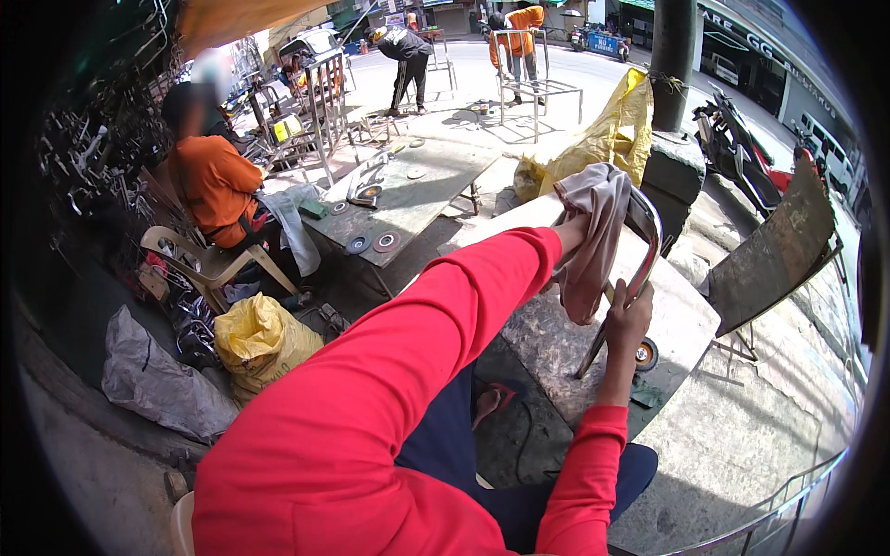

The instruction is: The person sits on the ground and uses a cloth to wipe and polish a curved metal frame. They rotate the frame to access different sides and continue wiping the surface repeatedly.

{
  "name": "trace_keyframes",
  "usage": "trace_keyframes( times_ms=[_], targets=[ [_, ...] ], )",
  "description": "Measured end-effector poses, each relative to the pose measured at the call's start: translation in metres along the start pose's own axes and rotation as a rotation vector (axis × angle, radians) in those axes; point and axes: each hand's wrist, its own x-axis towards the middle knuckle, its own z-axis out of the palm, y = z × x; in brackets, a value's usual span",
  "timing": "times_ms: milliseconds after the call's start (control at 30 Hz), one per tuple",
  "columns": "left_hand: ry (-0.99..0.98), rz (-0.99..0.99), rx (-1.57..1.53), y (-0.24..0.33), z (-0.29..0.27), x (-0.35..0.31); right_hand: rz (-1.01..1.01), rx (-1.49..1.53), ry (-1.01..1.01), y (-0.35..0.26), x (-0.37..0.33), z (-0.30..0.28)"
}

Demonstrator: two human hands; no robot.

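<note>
My right hand [629, 320] is closed round a shiny, bent metal tube [650, 252] tilted over the near worktable [547, 357]. A greyish-pink rag [603, 208] hangs over my left hand [572, 233] and lies against the upper part of the tube. The rag hides the fingers of that hand, which appears to grip it. On the tabletop beside my right wrist rests a round disc [646, 353] with an orange and dark ring. A small green pad [645, 397] lies near the table's edge.
A second table [408, 199] bears grinding discs and a grinder [366, 196]. Beside it sits a person in orange [218, 181] on a plastic chair [190, 264]. Yellow sacks [264, 338] stand left and beyond my table. A curved metal sheet [779, 250] leans at right.
</note>
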Motion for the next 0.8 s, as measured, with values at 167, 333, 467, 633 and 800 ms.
trace_keyframes(
  times_ms=[167, 333, 467, 633, 800],
  targets=[
    [0.001, 0.017, 0.016, -0.010, 0.000, 0.019, 0.073, 0.093, 0.048, 0.001, -0.005, 0.000],
    [0.015, 0.050, 0.009, -0.039, -0.015, 0.019, 0.050, 0.083, 0.144, 0.005, -0.017, 0.005],
    [0.064, 0.065, -0.032, -0.051, -0.036, -0.006, 0.079, 0.226, 0.213, 0.010, -0.024, 0.009],
    [0.126, 0.099, -0.035, -0.054, -0.054, -0.059, 0.039, 0.191, 0.200, -0.009, -0.035, 0.024],
    [0.266, 0.311, 0.010, -0.049, -0.074, -0.065, -0.174, 0.222, 0.231, -0.018, -0.035, 0.030]
  ],
)
